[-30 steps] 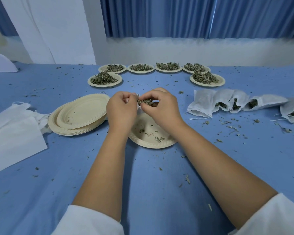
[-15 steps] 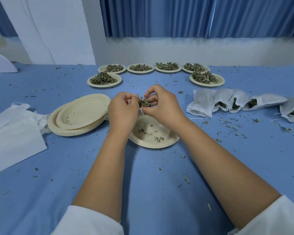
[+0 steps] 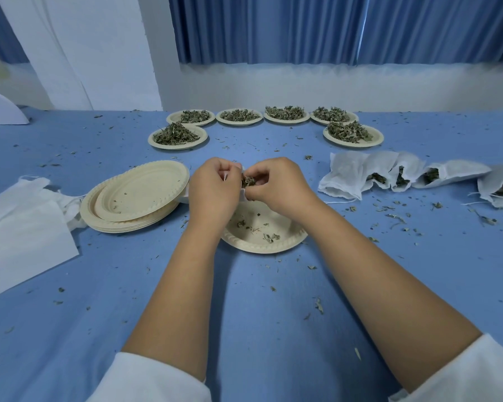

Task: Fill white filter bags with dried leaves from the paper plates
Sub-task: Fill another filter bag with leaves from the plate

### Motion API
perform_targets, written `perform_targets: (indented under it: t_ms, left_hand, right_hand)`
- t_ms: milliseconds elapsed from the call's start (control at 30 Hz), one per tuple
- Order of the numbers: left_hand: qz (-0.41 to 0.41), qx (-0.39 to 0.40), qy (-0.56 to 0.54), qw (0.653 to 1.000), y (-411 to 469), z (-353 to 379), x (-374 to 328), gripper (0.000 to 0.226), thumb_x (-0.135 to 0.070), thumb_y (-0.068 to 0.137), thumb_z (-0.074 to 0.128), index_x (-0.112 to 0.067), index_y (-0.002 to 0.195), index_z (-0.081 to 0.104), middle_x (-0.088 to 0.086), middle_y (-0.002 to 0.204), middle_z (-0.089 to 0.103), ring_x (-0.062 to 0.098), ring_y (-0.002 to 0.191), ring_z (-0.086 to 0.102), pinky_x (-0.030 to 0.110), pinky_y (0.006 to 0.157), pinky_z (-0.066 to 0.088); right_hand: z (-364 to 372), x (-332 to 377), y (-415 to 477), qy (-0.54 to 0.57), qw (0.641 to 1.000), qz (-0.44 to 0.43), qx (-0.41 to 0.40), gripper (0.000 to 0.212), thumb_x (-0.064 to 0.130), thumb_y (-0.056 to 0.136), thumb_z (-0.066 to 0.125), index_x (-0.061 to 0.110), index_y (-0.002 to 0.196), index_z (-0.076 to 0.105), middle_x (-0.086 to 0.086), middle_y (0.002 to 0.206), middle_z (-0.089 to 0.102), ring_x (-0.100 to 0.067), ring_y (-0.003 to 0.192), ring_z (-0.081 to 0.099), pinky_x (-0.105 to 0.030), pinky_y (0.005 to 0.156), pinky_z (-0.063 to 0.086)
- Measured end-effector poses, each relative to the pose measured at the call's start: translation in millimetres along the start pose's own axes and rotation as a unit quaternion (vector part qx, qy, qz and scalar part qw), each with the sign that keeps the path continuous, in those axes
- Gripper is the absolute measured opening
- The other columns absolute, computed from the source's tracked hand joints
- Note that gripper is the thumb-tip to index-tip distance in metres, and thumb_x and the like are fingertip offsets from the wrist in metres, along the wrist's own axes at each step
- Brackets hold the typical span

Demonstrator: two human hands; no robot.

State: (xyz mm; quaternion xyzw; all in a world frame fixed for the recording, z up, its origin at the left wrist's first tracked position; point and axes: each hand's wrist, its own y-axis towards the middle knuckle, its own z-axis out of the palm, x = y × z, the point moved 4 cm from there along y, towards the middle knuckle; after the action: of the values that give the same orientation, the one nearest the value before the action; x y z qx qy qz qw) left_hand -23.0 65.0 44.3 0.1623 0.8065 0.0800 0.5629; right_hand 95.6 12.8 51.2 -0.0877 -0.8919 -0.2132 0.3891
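Note:
My left hand (image 3: 214, 190) pinches the rim of a white filter bag (image 3: 242, 195), mostly hidden between my hands. My right hand (image 3: 276, 184) pinches a clump of dried leaves (image 3: 248, 181) at the bag's mouth. Both hands hover over a nearly bare paper plate (image 3: 266, 236) holding a few leaf scraps. Several paper plates heaped with dried leaves stand at the back, among them one on the left (image 3: 177, 136) and one on the right (image 3: 352, 134).
A stack of bare paper plates (image 3: 134, 197) sits left of my hands. Flat unfilled filter bags (image 3: 21, 227) lie at far left. Several filled bags (image 3: 369, 177) lie in a row on the right. Leaf crumbs litter the blue tablecloth (image 3: 259, 314).
My right hand's fingers have curled down, pressing the leaf clump lower into the bag's mouth. My left hand has stayed where it was, holding the bag.

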Motion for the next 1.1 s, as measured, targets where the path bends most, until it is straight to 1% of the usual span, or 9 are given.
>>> perform_targets:
  t_ms: [200, 300, 400, 567, 767, 867, 967, 1033, 1100]
  left_hand:
    - [0.003, -0.009, 0.000, 1.000, 1, -2, 2, 0.012, -0.026, 0.094, 0.057, -0.022, 0.085, 0.063, -0.013, 0.076, 0.064, 0.003, 0.072, 0.058, 0.018, 0.062, 0.041]
    - [0.001, -0.013, -0.016, 1.000, 1, -2, 3, 0.012, -0.026, 0.094, 0.057, -0.020, 0.088, 0.065, -0.007, 0.080, 0.067, 0.009, 0.074, 0.060, 0.021, 0.065, 0.044]
    - [0.007, -0.017, -0.008, 1.000, 1, -2, 2, 0.010, -0.026, 0.094, 0.057, -0.022, 0.088, 0.064, -0.012, 0.078, 0.064, 0.002, 0.073, 0.058, 0.009, 0.059, 0.038]
    - [0.009, 0.003, -0.012, 1.000, 1, 0, 0, 0.011, -0.026, 0.093, 0.057, -0.025, 0.084, 0.063, -0.012, 0.077, 0.065, -0.003, 0.071, 0.057, 0.009, 0.058, 0.039]
    - [0.032, 0.027, -0.014, 0.999, -1, 5, -1, 0.010, -0.027, 0.093, 0.059, -0.026, 0.084, 0.063, -0.011, 0.073, 0.064, -0.003, 0.062, 0.056, 0.014, 0.060, 0.044]
    - [0.025, 0.015, -0.016, 0.999, -1, 3, 0, 0.011, -0.028, 0.094, 0.058, -0.027, 0.084, 0.062, -0.012, 0.077, 0.064, 0.001, 0.070, 0.057, 0.018, 0.063, 0.044]
    - [0.014, -0.005, -0.026, 1.000, 1, -1, 0, 0.010, -0.028, 0.095, 0.057, -0.024, 0.088, 0.063, -0.010, 0.080, 0.065, 0.003, 0.073, 0.057, 0.015, 0.063, 0.042]
    - [0.008, -0.012, -0.028, 1.000, 2, -3, 1, 0.011, -0.028, 0.095, 0.057, -0.022, 0.091, 0.065, -0.008, 0.082, 0.065, 0.001, 0.071, 0.056, 0.013, 0.061, 0.041]
    - [0.007, -0.006, -0.041, 0.999, 2, -4, 0, 0.012, -0.028, 0.095, 0.057, -0.021, 0.091, 0.066, -0.008, 0.080, 0.065, -0.004, 0.065, 0.055, 0.008, 0.057, 0.040]
  right_hand:
    - [-8, -5, -1, 0.144, 0.984, 0.079, 0.073, 0.018, 0.011, 0.080, 0.072, 0.025, 0.091, 0.077, 0.009, 0.080, 0.075, 0.003, 0.074, 0.066, -0.012, 0.069, 0.052]
    - [-11, -7, 0, 0.253, 0.957, 0.117, 0.075, 0.017, 0.007, 0.088, 0.065, 0.019, 0.089, 0.077, 0.007, 0.079, 0.075, 0.000, 0.073, 0.068, -0.012, 0.069, 0.052]
    - [-10, -7, 0, 0.284, 0.949, 0.120, 0.059, 0.013, 0.003, 0.090, 0.066, 0.011, 0.092, 0.076, 0.004, 0.084, 0.075, 0.000, 0.074, 0.068, -0.012, 0.070, 0.053]
    - [-2, -7, -4, 0.250, 0.961, 0.113, 0.012, 0.011, 0.004, 0.083, 0.073, 0.014, 0.085, 0.076, -0.003, 0.083, 0.075, -0.007, 0.074, 0.068, -0.024, 0.081, 0.057]
    - [0, -7, -4, 0.156, 0.983, 0.090, -0.043, 0.013, 0.001, 0.079, 0.070, 0.013, 0.081, 0.072, 0.004, 0.067, 0.067, -0.007, 0.059, 0.059, -0.024, 0.066, 0.053]
    - [-2, -9, -2, 0.167, 0.981, 0.096, -0.010, 0.009, 0.005, 0.081, 0.072, 0.014, 0.080, 0.074, 0.003, 0.065, 0.069, -0.005, 0.055, 0.059, -0.020, 0.065, 0.054]
    - [-4, -9, 1, 0.278, 0.952, 0.117, 0.046, 0.006, 0.011, 0.089, 0.070, 0.011, 0.087, 0.075, -0.003, 0.079, 0.075, -0.007, 0.068, 0.069, -0.019, 0.072, 0.057]
    - [-8, -9, 1, 0.309, 0.942, 0.111, 0.069, 0.010, 0.006, 0.089, 0.069, 0.013, 0.088, 0.075, -0.001, 0.079, 0.076, -0.007, 0.073, 0.071, -0.015, 0.068, 0.056]
    - [-10, -9, 0, 0.270, 0.957, 0.086, 0.063, 0.013, 0.005, 0.085, 0.074, 0.018, 0.086, 0.076, 0.004, 0.075, 0.075, -0.002, 0.069, 0.069, -0.012, 0.060, 0.051]
